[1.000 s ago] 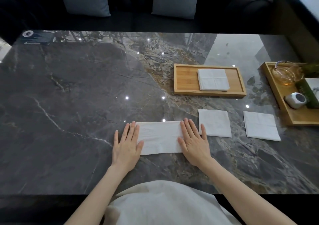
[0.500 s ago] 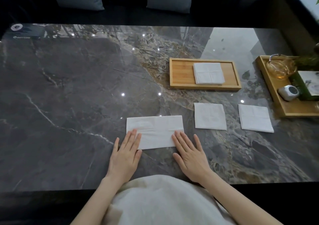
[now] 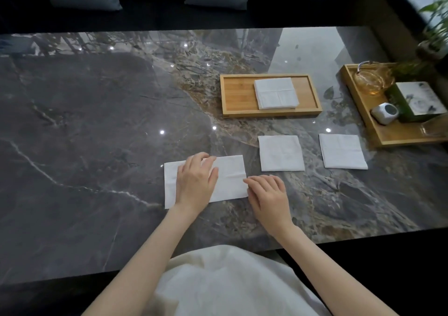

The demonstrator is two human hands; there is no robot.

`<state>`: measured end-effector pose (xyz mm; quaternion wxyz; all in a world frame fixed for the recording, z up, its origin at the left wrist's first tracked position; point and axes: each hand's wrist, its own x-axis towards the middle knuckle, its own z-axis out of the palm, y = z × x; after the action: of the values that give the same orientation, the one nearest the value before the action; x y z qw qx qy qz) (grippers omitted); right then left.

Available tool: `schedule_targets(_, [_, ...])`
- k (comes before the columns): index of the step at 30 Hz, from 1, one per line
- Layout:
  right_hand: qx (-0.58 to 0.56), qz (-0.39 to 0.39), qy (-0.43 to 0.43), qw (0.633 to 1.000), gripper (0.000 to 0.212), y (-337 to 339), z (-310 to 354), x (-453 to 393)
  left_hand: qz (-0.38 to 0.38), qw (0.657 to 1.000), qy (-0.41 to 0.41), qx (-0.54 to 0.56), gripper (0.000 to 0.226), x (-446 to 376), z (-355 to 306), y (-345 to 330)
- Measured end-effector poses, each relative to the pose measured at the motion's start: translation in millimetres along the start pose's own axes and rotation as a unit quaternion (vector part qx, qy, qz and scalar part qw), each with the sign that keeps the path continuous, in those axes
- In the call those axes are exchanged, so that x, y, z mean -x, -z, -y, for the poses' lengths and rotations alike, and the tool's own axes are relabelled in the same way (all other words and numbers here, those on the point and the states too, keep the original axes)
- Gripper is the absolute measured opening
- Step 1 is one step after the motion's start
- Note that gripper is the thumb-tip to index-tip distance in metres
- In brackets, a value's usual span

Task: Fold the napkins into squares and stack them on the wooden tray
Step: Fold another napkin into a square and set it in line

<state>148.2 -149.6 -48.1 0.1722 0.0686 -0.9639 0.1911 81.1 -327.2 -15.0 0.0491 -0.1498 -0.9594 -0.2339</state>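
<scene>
A half-folded napkin (image 3: 230, 177), a white rectangle, is laid flat on the dark marble desk (image 3: 97, 121), on the near side of the wooden tray (image 3: 238, 95) and a little to its left. The left hand (image 3: 195, 182) is laid palm down on the middle of this napkin, with the fingers loosely curled and held together rather than spread; nothing is pinched by it. The right hand (image 3: 268, 193) is rested on the desk at the napkin's right edge, the fingers bent, and the fingertips (image 3: 247, 181) are set against that edge; whether the paper is pinched there cannot be told.

On the wooden tray a stack of folded napkins (image 3: 276, 93) is seen, placed right of the tray's centre. Between the tray and the near edge of the desk, two square napkins are laid flat and apart: one (image 3: 281, 153) just below the tray, the other (image 3: 343, 151) further right. Well to the right of the wooden tray a second tray (image 3: 388, 136) is set, on which a glass vessel (image 3: 371, 78), a green box (image 3: 417, 101) and a small white device (image 3: 385, 113) are carried.
</scene>
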Motion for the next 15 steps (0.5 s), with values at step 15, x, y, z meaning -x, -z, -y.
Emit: schedule_targets(15, [0.049,0.024,0.049,0.997,0.009,-12.6,-2.0,1.2,0.153,0.987,-0.040,-0.025,0.015,-68.6,-15.9,-37.7])
